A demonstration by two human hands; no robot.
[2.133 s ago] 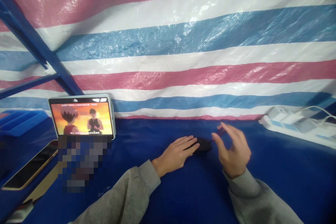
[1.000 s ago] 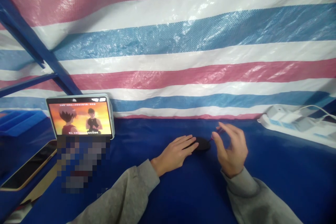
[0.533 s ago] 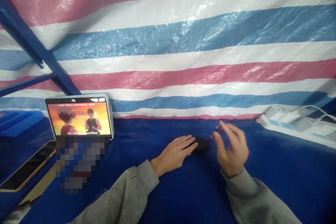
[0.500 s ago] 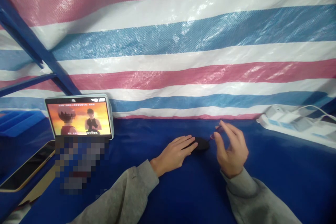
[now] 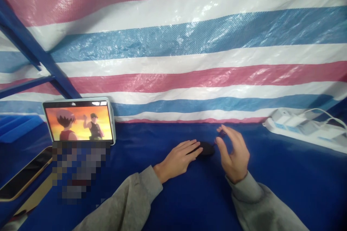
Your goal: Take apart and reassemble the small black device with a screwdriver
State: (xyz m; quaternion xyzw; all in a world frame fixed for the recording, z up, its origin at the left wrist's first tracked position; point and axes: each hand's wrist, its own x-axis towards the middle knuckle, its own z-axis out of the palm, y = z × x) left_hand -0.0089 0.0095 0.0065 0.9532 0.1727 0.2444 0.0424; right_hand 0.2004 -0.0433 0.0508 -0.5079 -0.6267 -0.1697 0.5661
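A flat, round black object (image 5: 206, 149) lies on the blue table surface near the middle. My left hand (image 5: 180, 158) rests flat with its fingers stretched over the left part of that object. To the right of it is my right hand (image 5: 235, 151), raised a little, thumb and fingers curved around a small dark reddish thing (image 5: 222, 132). This thing is partly hidden by the fingertips and too small to name. A thin dark strand seems to run from near the black object towards the right thumb.
At the left, a tablet (image 5: 78, 122) stands playing a cartoon, with a phone (image 5: 25, 173) and a blue tray (image 5: 20, 126) nearby. A white power strip (image 5: 300, 130) with plugs and cables lies at the right. Striped sheeting (image 5: 173, 43) hangs behind.
My right hand has moved slightly left, closer to the black object. My left hand has stayed almost in place. The picture on the tablet has changed.
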